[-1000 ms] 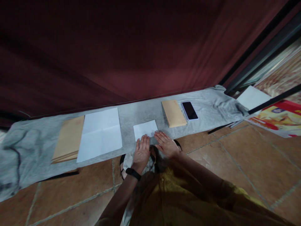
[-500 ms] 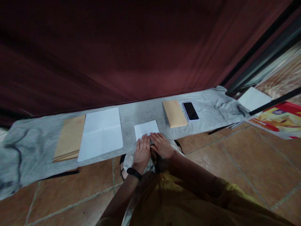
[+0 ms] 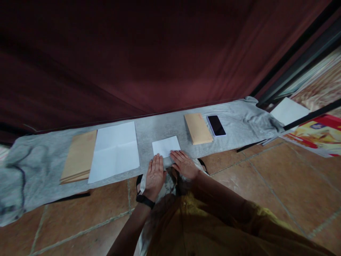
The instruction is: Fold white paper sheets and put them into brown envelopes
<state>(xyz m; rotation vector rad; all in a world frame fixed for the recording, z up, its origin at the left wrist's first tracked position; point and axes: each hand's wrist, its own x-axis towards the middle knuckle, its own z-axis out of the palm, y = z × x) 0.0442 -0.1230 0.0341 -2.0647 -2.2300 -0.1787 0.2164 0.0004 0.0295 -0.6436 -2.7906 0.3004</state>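
A small folded white paper lies flat on the grey cloth-covered bench in front of me. My left hand rests with straight fingers on its near left edge, a dark band around the wrist. At the near right edge of the paper, my right hand lies flat, fingers stretched out and thumb apart. Neither hand grips anything. To the left are large white sheets with a crease across them, partly covering or abutting a stack of brown envelopes.
Right of the folded paper sits another set of brown envelopes, with a phone beside it. A dark red curtain hangs behind the bench. A red and yellow printed box stands on the tiled floor at the right.
My left hand has slid left and slightly toward me along the paper's near edge, away from my right hand. My right hand and the paper have stayed put.
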